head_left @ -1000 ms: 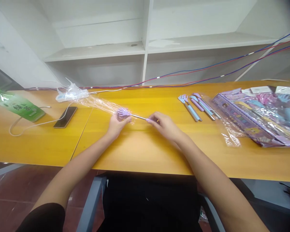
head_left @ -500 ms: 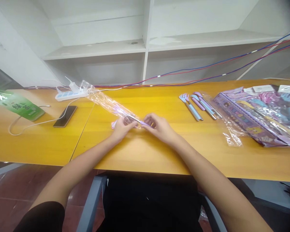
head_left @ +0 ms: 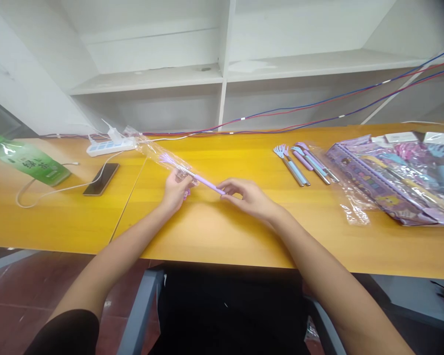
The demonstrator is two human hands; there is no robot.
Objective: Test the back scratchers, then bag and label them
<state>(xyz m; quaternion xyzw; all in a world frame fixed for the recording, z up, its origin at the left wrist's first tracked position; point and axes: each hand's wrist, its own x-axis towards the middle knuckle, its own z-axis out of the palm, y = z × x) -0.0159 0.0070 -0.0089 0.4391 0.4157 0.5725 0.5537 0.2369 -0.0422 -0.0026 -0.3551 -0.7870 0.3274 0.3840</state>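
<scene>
A purple back scratcher (head_left: 208, 183) with a clawed head lies slantwise between my hands, its head end still inside a clear plastic sleeve (head_left: 153, 150). My left hand (head_left: 175, 190) is closed around the sleeve near the scratcher's middle. A small purple piece shows under that hand; its kind is unclear. With fingertips pinched, my right hand (head_left: 246, 197) grips the end of the purple handle, which sticks out of the sleeve. Several more back scratchers (head_left: 296, 170), blue and purple with metal shafts, lie to the right of my hands.
At the right sits a purple printed box (head_left: 370, 185) of wrapped back scratchers, with an empty plastic sleeve (head_left: 355, 207) beside it. On the left are a phone (head_left: 101, 179), a green pouch (head_left: 31, 160) and a white power strip (head_left: 111, 145). Cables (head_left: 281, 129) run along the table's back.
More of the purple handle now shows outside the sleeve. My left hand has shifted slightly left with the sleeve, and my right hand a little right with the handle's end.
</scene>
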